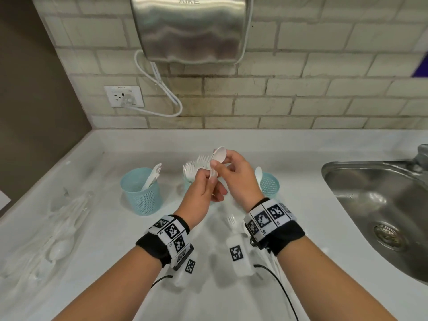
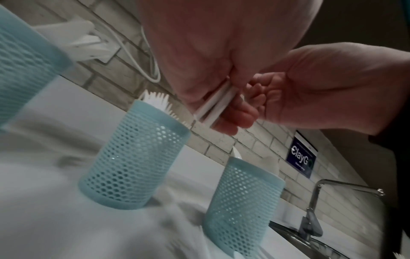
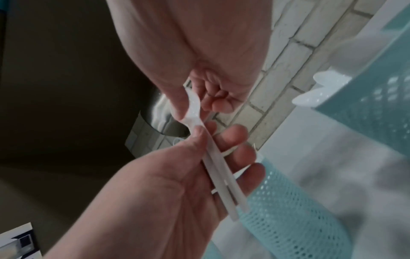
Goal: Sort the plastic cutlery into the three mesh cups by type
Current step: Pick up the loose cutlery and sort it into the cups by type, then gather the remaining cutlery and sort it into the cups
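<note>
Steel hand dryer [image 1: 188, 28] mounted on pale brick-tile wall [image 1: 312, 72]. White cord [image 1: 162, 89] loops down from it to a wall socket [image 1: 123, 96] at lower left. White countertop [image 1: 115, 262] below. Steel sink [image 1: 382, 205] set in at right, round drain [image 1: 387, 235] in its basin; tap [image 2: 315, 206] behind it. Dark blue sign [image 2: 301, 162] on wall reads "ClayG", rest unclear.
</note>
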The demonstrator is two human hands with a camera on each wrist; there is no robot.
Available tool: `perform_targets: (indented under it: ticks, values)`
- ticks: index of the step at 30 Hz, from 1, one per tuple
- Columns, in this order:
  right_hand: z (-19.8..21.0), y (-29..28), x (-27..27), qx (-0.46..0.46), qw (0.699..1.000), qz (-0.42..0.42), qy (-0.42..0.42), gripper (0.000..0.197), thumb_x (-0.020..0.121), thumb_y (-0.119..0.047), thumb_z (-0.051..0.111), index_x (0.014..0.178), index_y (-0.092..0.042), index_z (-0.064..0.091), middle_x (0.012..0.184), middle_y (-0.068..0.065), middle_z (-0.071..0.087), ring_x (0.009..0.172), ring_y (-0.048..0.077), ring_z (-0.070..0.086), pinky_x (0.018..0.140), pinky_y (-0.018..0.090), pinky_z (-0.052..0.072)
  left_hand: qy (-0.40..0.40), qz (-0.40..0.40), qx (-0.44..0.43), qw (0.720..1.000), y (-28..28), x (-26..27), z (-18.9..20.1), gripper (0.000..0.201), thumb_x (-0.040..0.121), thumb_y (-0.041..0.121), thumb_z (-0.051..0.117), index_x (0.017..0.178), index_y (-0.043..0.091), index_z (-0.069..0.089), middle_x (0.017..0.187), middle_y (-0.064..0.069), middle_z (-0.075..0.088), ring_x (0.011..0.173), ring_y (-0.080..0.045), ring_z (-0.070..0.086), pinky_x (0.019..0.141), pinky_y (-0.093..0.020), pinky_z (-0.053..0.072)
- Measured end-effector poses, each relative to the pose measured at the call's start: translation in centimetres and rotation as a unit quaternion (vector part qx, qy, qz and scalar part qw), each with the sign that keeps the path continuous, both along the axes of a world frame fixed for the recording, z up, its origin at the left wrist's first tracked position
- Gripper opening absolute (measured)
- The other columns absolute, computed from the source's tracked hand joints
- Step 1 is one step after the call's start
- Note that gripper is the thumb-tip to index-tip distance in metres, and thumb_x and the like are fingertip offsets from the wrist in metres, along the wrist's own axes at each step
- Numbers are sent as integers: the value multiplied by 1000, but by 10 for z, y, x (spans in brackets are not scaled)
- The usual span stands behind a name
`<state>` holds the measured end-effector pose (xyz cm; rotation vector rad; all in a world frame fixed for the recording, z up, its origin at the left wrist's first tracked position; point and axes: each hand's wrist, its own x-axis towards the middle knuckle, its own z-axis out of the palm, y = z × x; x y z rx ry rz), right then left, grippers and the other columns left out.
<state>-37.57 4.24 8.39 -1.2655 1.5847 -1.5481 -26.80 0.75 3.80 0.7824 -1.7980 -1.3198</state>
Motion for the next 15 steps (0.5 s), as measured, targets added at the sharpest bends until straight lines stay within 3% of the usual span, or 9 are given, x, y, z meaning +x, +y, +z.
perform_targets:
  ticks: [2,5,8,11,13,15]
  values:
    - [2,7,-13,-8,999,-22,26,20,92,-19,56,105,-6,62,79,8,60,70,18,54,70,36,50,-1,-7,7,1000,6,-10,2,15,101,23,38,89,18,46,76,4,67,72,-11,66,78,-33,57]
    - [11,19,-32,-23,997,-38,59,15,95,-16,49,102,-11,61,76,-1,59,66,13,54,67,33,47,-8,0,6,1000,10,-23,5,18,94,37,49,94,21,57,88,5,72,87,-13,68,87,-34,53]
    - [21,25,-58,-63,990,-100,82,17,100,-16,38,102,-16,54,81,-1,55,64,13,52,63,28,45,-83,14,-46,995,13,-32,5,18,91,40,55,102,26,61,101,14,66,91,4,60,82,-16,45]
    - [23,29,-84,-100,972,-175,122,23,100,-21,30,107,-14,51,99,8,51,85,22,51,79,37,46,-152,30,-48,987,16,-35,-6,20,92,34,57,110,24,60,109,9,60,87,3,55,76,-14,43]
    - [22,32,-97,-97,964,-197,148,25,100,-15,29,112,-5,50,105,6,43,94,18,44,84,29,39,-208,33,-37,977,18,-35,-19,21,91,34,59,109,23,60,108,4,59,85,-3,57,76,-21,46]
    - [9,29,-108,-47,960,-207,185,24,100,-7,30,112,3,48,106,5,36,95,14,37,79,13,28,-275,14,-9,961,23,-35,-30,17,89,36,60,101,24,59,104,1,61,83,-9,60,75,-25,48]
